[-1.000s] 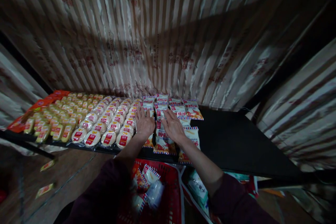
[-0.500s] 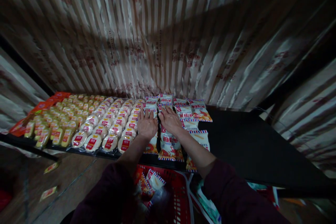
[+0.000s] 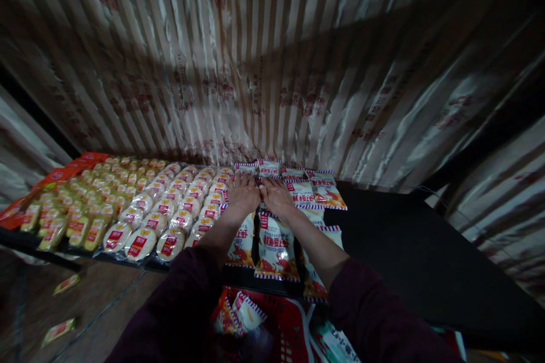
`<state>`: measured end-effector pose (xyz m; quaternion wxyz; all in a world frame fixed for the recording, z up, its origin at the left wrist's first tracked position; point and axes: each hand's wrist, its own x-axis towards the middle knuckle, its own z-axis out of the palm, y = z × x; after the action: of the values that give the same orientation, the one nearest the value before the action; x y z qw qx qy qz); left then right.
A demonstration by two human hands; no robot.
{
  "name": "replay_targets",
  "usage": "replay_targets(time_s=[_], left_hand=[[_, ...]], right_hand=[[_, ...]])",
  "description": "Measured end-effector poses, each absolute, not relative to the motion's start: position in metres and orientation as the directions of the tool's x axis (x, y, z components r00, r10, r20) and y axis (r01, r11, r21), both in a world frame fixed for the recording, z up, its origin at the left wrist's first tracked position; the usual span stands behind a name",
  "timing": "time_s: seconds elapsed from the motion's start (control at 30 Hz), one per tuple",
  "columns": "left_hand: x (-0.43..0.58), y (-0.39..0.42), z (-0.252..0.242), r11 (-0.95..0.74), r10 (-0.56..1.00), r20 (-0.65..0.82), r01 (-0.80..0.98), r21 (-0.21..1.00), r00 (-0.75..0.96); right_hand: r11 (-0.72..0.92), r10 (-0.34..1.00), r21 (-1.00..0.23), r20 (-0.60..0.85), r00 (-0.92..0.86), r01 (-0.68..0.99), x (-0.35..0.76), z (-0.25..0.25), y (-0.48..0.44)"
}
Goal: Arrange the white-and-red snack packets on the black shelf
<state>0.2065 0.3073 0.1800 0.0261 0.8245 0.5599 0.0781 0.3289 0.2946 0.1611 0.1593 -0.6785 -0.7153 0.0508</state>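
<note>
My left hand (image 3: 242,194) and my right hand (image 3: 276,195) lie side by side, palms down, fingers stretched flat on the far snack packets (image 3: 275,244) with red, white and blue edges. These packets lie in rows on a black shelf (image 3: 409,261). Nothing is gripped in either hand. To the left of my left hand, round white cakes with red labels (image 3: 170,212) are lined up in rows.
Small yellow wrapped items (image 3: 80,204) fill the shelf's left end. A striped shiny sheet (image 3: 255,57) hangs behind. Below me stands a red basket (image 3: 276,326) with more packets. Loose packets (image 3: 57,330) lie on the wooden floor at left. The shelf's right part is bare black.
Both hands have slid away from me along the packet rows to the back of the shelf and come closer together. The view has shifted slightly.
</note>
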Motion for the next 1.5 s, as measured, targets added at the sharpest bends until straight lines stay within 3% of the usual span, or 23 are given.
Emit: replay_targets(time_s=[0.1, 0.23, 0.43, 0.77, 1.17, 1.33, 1.5], left_hand=[[0.210, 0.319, 0.180, -0.366, 0.930, 0.011, 0.921, 0.131, 0.368], [0.212, 0.327, 0.179, -0.394, 0.919, 0.016, 0.913, 0.107, 0.394], [0.218, 0.336, 0.178, -0.421, 0.906, 0.016, 0.900, 0.114, 0.422], [0.220, 0.343, 0.171, -0.444, 0.892, -0.034, 0.888, 0.117, 0.451], [0.225, 0.309, 0.192, -0.507, 0.862, 0.096, 0.850, 0.145, 0.497], [0.225, 0.269, 0.192, -0.638, 0.766, 0.238, 0.750, 0.173, 0.597], [0.220, 0.214, 0.177, -0.674, 0.720, 0.395, 0.712, 0.198, 0.571]], right_hand=[[0.076, 0.989, -0.255, 0.144, -0.040, 0.964, 0.329, 0.160, 0.297], [0.061, 0.990, -0.244, 0.136, -0.028, 0.968, 0.328, 0.162, 0.300], [-0.030, 0.990, -0.320, 0.121, 0.072, 0.947, 0.330, 0.165, 0.309], [-0.002, 0.986, -0.418, 0.151, 0.071, 0.908, 0.330, 0.166, 0.311], [0.046, 0.908, -0.691, 0.330, 0.259, 0.721, 0.338, 0.179, 0.272], [0.078, 0.834, -0.789, 0.387, 0.393, 0.610, 0.334, 0.175, 0.236], [0.094, 0.798, -0.848, 0.378, 0.469, 0.522, 0.317, 0.161, 0.189]])
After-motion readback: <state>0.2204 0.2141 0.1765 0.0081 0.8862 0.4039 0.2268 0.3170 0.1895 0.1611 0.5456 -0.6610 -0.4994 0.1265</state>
